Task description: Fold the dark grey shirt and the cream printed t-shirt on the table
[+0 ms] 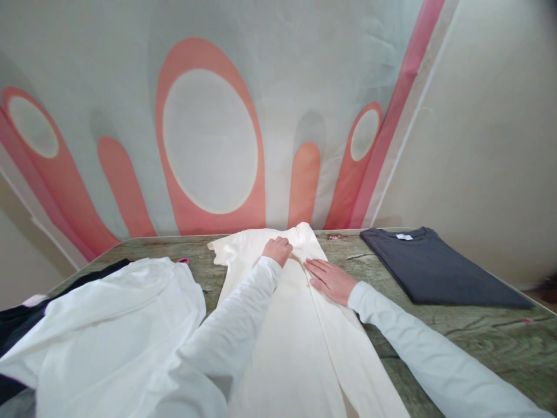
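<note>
A cream T-shirt (pixel 287 342) lies lengthwise on the table in front of me, its right side folded over toward the middle. My left hand (pixel 277 249) is closed near the shirt's far end, fingers curled on the fabric by the fold. My right hand (pixel 329 278) lies flat on the folded part, fingers stretched out and pressing the cloth down. Both arms wear long white sleeves.
A folded dark grey T-shirt (pixel 435 270) lies at the right of the green-grey wooden table (pixel 487 337). A heap of white garments (pixel 113 325) over dark cloth (pixel 17 319) fills the left side. A wall hanging with orange ovals (pixel 209 139) stands behind the table.
</note>
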Demonstrator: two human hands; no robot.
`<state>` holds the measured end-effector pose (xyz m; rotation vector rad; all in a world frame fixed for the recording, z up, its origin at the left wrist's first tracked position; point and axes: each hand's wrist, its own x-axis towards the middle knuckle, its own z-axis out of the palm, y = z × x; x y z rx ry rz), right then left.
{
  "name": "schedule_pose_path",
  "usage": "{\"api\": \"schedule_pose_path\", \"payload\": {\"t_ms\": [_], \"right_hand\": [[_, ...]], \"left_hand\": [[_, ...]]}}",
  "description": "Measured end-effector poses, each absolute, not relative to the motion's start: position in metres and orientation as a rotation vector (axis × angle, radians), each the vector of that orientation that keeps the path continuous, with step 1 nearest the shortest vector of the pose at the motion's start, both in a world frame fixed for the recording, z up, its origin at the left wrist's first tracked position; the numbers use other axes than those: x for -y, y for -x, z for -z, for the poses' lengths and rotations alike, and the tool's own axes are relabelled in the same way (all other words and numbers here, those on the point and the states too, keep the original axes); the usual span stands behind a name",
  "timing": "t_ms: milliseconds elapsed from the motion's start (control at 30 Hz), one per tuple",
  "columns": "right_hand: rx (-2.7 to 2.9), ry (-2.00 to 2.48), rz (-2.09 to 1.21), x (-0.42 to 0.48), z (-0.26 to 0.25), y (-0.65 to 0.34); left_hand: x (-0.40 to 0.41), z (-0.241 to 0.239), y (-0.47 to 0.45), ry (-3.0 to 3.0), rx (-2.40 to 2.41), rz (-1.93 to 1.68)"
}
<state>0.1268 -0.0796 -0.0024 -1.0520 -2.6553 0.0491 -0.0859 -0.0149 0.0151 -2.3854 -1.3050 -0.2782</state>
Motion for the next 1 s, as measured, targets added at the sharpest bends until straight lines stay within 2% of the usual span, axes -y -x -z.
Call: {"api": "schedule_pose_path", "payload": {"t_ms": [300, 533, 800, 1000], "right_hand": [[2.669, 1.051, -0.037, 0.080, 0.000, -0.127], [2.659, 1.051, -0.056, 0.079, 0.001, -0.127], [2.666, 1.058, -0.074, 0.079, 0.001, -0.128], [2.655, 1.050, -0.092, 0.079, 0.001, -0.128]], "left_hand": [[0.020, -0.015, 0.080, 2.401, 1.358, 0.227], [0.038, -0.022, 0.067, 2.550, 1.123, 0.303], [0.024, -0.016, 0.090, 2.386, 1.687, 0.369], [0.011, -0.001, 0.099, 2.354, 2.012, 0.675]]}}
